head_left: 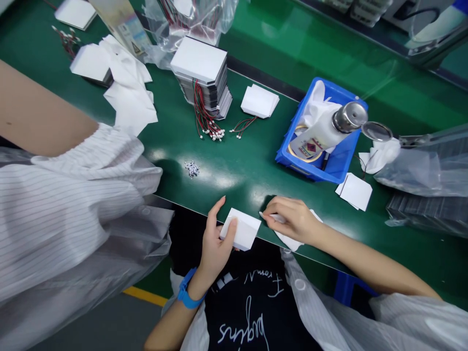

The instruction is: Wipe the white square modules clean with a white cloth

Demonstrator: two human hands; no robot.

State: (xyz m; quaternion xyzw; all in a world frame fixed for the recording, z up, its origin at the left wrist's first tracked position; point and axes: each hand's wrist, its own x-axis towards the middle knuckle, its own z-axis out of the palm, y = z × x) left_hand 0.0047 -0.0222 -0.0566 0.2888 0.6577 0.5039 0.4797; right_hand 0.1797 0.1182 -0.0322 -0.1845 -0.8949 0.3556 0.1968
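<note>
Between the thumb and fingers of my left hand [218, 241], a white rectangular panel [245, 229] is held at the table's front edge. My right hand [292, 219] is just to the right of the panel and apart from it. Its fingers are pinched on a white cloth [290, 241], part of which shows beneath the hand. To the left on the green table [234, 161] is a small heap of tiny white and dark bits [192, 169]. Beyond it stands a tall stack of similar panels [200, 61] with red and black connector wires [208, 119].
A blue bin [314, 170] holds a white bottle with a metal top [331, 129] and cloths. Several panels [259, 101] lie near the stack, others [356, 191] right of the bin. Plastic-wrapped trays [427, 209] stand far right. A co-worker's arm and striped sleeve [73, 209] reach in from the left.
</note>
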